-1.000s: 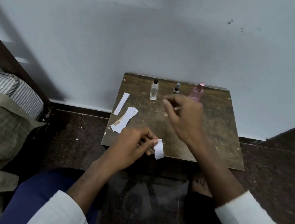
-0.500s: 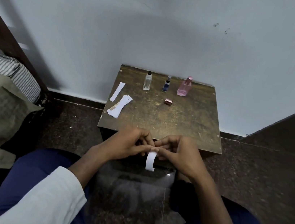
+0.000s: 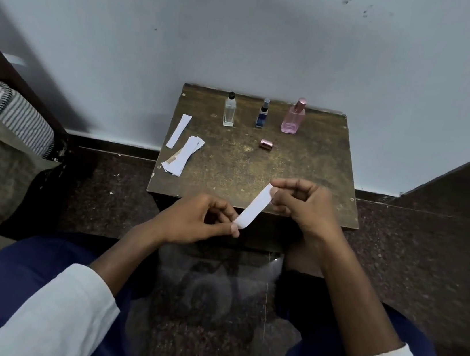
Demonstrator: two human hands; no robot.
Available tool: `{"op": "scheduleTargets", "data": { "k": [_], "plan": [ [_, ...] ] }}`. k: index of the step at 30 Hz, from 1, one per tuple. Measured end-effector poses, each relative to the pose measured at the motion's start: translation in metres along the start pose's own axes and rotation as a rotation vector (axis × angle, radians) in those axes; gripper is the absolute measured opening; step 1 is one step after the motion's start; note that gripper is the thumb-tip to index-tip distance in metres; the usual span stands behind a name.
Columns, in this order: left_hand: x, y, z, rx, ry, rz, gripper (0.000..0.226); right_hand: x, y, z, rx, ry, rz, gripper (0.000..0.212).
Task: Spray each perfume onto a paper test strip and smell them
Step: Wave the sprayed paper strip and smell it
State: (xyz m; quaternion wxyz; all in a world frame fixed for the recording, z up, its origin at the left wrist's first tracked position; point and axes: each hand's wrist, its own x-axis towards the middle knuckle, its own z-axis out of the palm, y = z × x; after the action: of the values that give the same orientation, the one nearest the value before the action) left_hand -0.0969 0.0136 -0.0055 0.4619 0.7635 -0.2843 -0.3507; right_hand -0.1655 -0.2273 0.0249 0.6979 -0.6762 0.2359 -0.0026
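While pinched: paper strip point(image 3: 254, 207) between hands.

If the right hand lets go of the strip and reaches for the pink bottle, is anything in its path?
Only the loose pink cap, lying on the table between the right hand and the pink bottle, slightly left of a straight line. Nothing else visible does. Both hands pinch the paper strip; the left hand holds its lower end.

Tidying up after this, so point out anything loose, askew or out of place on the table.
One thing: a small pink cap lies on its side mid-table, off any bottle, in front of the pink bottle. The spare strips sit in a loosely fanned pile near the left edge. All three bottles stand upright; no spills visible.
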Motion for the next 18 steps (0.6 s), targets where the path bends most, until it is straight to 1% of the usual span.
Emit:
{"op": "scheduleTargets", "data": {
  "k": [4,7,9,10,12,15,16,17,18],
  "plan": [
    [0.003,-0.005,-0.005,0.056,0.056,0.013,0.005,0.003,-0.001,-0.005,-0.08,-0.054,-0.038,0.02],
    [0.004,-0.011,-0.01,0.174,0.162,0.052,0.004,0.002,-0.002,-0.013,-0.324,-0.13,-0.15,0.022],
    [0.003,-0.014,-0.012,0.266,0.235,0.089,0.004,-0.002,-0.006,-0.015,-0.474,-0.171,-0.226,0.018],
    [0.003,-0.015,-0.013,0.284,0.258,0.093,0.004,-0.004,-0.007,-0.014,-0.495,-0.187,-0.244,0.014],
    [0.002,-0.015,-0.012,0.302,0.27,0.096,0.004,-0.011,-0.011,-0.011,-0.487,-0.203,-0.265,0.009],
    [-0.001,-0.016,-0.014,0.347,0.22,0.122,0.005,-0.019,-0.018,-0.011,-0.444,-0.236,-0.249,0.008],
    [-0.002,-0.017,-0.016,0.355,0.198,0.112,0.009,-0.022,-0.022,-0.011,-0.383,-0.258,-0.225,0.009],
    [-0.004,-0.018,-0.018,0.363,0.185,0.087,0.014,-0.025,-0.026,-0.013,-0.265,-0.298,-0.207,0.01],
    [-0.005,-0.021,-0.02,0.383,0.184,0.053,0.017,-0.03,-0.032,-0.015,-0.091,-0.361,-0.208,0.011]
  ]
}}
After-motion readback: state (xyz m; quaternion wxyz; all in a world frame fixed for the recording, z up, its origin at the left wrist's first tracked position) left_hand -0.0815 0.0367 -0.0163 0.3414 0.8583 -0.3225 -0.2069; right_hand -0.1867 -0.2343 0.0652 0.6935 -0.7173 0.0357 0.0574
